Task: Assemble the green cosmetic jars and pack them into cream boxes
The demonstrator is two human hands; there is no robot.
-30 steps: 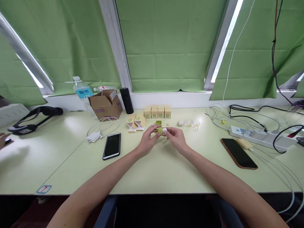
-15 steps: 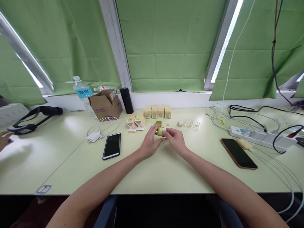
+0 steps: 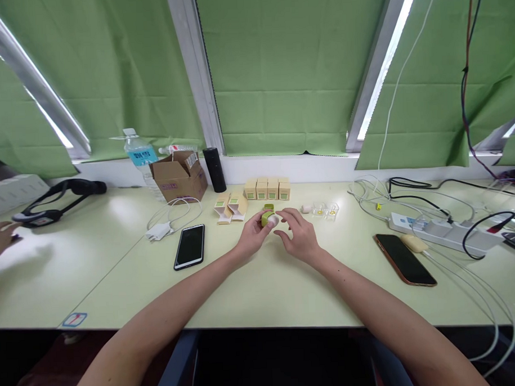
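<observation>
My left hand (image 3: 252, 236) is closed round a small green-and-white rounded container (image 3: 267, 218), its pale round end turned towards my right hand. My right hand (image 3: 300, 233) is just beside it, thumb and fingers apart, with nothing in its grasp. Just behind the container lies a small green open piece (image 3: 268, 207) on the table. To the right are a pale pinkish cylinder (image 3: 306, 209) and some clear plastic pieces (image 3: 324, 211) with yellow parts inside.
Several small kraft boxes (image 3: 267, 189) stand in a row behind; two opened ones (image 3: 230, 208) lie to their left. A phone (image 3: 189, 247) lies left, another phone (image 3: 404, 259) right, near a power strip (image 3: 447, 231) and cables. Another person's hand (image 3: 0, 240) shows far left.
My right hand has let go of the container and opened, moving slightly right. The container has turned in my left hand, so its pale end now faces right and towards me.
</observation>
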